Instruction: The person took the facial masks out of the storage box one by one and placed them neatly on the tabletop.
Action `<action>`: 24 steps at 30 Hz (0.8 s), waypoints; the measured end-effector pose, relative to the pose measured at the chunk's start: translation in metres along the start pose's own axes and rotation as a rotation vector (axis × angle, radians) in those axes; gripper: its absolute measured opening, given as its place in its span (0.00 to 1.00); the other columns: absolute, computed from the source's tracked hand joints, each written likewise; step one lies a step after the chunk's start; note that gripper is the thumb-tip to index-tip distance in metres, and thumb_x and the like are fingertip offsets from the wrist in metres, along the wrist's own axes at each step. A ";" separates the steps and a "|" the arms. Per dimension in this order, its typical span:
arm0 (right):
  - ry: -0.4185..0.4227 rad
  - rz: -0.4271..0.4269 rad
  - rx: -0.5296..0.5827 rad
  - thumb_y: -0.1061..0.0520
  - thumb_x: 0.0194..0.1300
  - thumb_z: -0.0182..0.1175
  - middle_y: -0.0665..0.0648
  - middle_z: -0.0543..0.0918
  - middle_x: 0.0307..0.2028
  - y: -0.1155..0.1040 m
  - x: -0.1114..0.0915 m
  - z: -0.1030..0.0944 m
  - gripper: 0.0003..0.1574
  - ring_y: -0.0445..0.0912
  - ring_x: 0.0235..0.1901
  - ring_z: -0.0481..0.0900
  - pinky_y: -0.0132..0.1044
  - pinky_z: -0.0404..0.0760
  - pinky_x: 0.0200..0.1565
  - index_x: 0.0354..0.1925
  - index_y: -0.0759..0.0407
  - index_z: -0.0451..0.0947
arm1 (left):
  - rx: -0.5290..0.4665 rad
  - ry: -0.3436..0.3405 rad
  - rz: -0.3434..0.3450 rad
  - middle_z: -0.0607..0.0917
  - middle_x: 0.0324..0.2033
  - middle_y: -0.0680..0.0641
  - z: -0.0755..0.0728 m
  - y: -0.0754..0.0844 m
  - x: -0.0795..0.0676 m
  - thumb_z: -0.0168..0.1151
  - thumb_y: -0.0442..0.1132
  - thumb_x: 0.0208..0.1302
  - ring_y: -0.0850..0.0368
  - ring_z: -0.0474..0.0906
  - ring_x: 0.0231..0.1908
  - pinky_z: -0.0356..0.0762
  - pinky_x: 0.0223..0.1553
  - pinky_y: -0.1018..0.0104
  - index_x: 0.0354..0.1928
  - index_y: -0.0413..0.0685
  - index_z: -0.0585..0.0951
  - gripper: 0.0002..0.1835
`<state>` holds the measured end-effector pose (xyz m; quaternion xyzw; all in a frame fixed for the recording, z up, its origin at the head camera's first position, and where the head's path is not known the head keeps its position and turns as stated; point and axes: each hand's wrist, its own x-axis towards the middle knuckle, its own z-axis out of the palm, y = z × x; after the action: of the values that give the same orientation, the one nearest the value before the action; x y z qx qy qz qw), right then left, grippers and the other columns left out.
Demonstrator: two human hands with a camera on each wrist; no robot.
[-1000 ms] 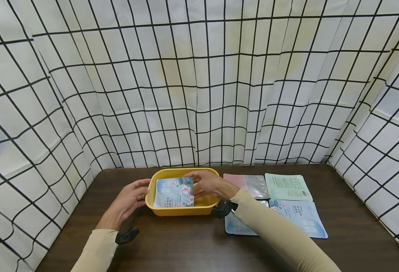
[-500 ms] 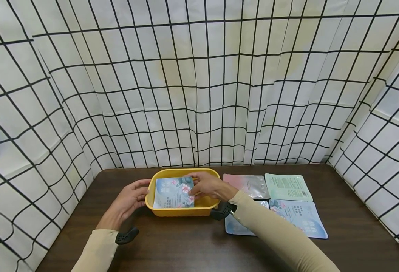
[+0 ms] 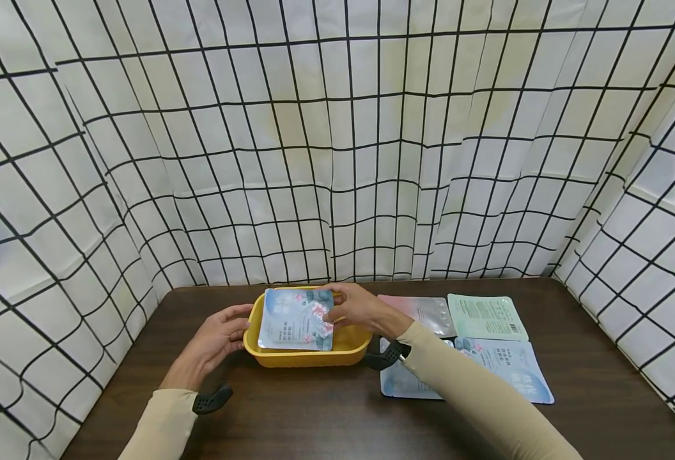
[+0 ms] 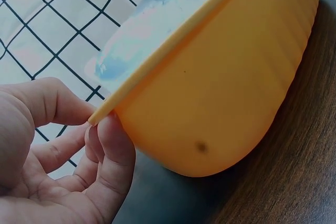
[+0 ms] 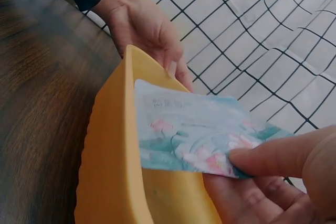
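A blue sheet-mask packet with pink flowers is tilted over the yellow plastic basin, covering part of its far rim. My right hand pinches the packet's right edge, thumb on top and fingers below, as the right wrist view shows. The packet overlaps the inside of the basin there, with bare yellow floor below it. At the basin's left end, my left hand pinches the rim between thumb and fingers; the left wrist view shows this hand close up, on the outer side of the wall.
On the dark wooden table, right of the basin, lie a pink and silver packet, a green packet and a blue flowered packet. Another blue packet is partly under my right forearm. White grid-patterned cloth surrounds the table.
The packet has risen from inside the basin, and its upper edge now overlaps the far rim. My right hand has lifted slightly with it. My left hand stays at the rim.
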<state>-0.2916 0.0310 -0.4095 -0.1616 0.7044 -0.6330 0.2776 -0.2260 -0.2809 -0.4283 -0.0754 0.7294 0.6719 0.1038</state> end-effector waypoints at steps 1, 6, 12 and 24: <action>-0.004 -0.011 0.002 0.71 0.61 0.67 0.61 0.84 0.50 0.000 -0.001 -0.002 0.38 0.52 0.45 0.84 0.47 0.87 0.46 0.67 0.51 0.74 | 0.000 -0.005 0.000 0.81 0.53 0.43 0.000 0.000 0.000 0.57 0.36 0.73 0.55 0.81 0.40 0.83 0.41 0.64 0.75 0.41 0.63 0.31; -0.030 -0.057 0.029 0.71 0.62 0.66 0.62 0.82 0.54 -0.002 -0.008 -0.009 0.39 0.52 0.47 0.84 0.48 0.86 0.48 0.68 0.51 0.73 | -0.001 -0.006 -0.001 0.81 0.52 0.44 -0.001 0.002 -0.001 0.57 0.36 0.73 0.54 0.81 0.40 0.84 0.42 0.64 0.74 0.41 0.63 0.30; -0.025 -0.068 0.045 0.70 0.63 0.67 0.62 0.81 0.56 -0.012 -0.022 -0.017 0.39 0.54 0.48 0.84 0.49 0.86 0.49 0.69 0.51 0.72 | 0.006 0.001 0.003 0.82 0.51 0.44 -0.001 0.001 0.000 0.57 0.36 0.74 0.54 0.81 0.40 0.84 0.42 0.64 0.74 0.41 0.64 0.29; 0.009 -0.112 0.073 0.70 0.65 0.65 0.63 0.80 0.60 -0.023 -0.056 -0.037 0.39 0.55 0.51 0.83 0.49 0.84 0.52 0.71 0.52 0.69 | 0.010 -0.014 0.019 0.83 0.48 0.46 -0.001 -0.002 -0.002 0.57 0.37 0.74 0.55 0.82 0.40 0.84 0.43 0.65 0.75 0.40 0.63 0.31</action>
<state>-0.2722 0.0900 -0.3744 -0.1877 0.6719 -0.6735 0.2445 -0.2240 -0.2825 -0.4294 -0.0629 0.7328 0.6696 0.1029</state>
